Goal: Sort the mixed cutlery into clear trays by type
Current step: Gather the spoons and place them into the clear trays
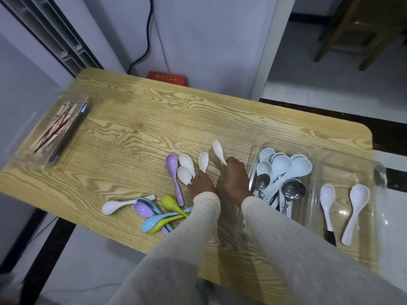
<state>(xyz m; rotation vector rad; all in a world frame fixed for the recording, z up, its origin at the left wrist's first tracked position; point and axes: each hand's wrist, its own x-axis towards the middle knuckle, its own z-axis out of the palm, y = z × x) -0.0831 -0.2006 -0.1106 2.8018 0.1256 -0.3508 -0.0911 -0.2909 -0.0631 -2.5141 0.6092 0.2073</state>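
- Sorting is sitting roughly midway, by my judgement: the chopsticks (55, 126) are already lying in the clear tray (19, 148) at the upper left of the frame.
- At the right, the divided tray (343, 168) is holding pale blue spoons (284, 165) with metal spoons (293, 190) in its left compartment, and two white spoons (359, 194) in its right one.
- The right hand (235, 177) is pinching the handle end of a white spoon (219, 151) at frame centre, fingers curled round it, just beside the divided tray.
- The left hand (201, 181) is curling its fingers over the handles of three white spoons (184, 167) beside it; whether they are leaving the table (136, 119) I cannot tell.
- Left to sort: a purple spoon (172, 166), a lone white spoon (110, 208) and the coloured pile (158, 216) are lying loose at lower centre.
- The white ones in hand are probably heading for the right compartment.
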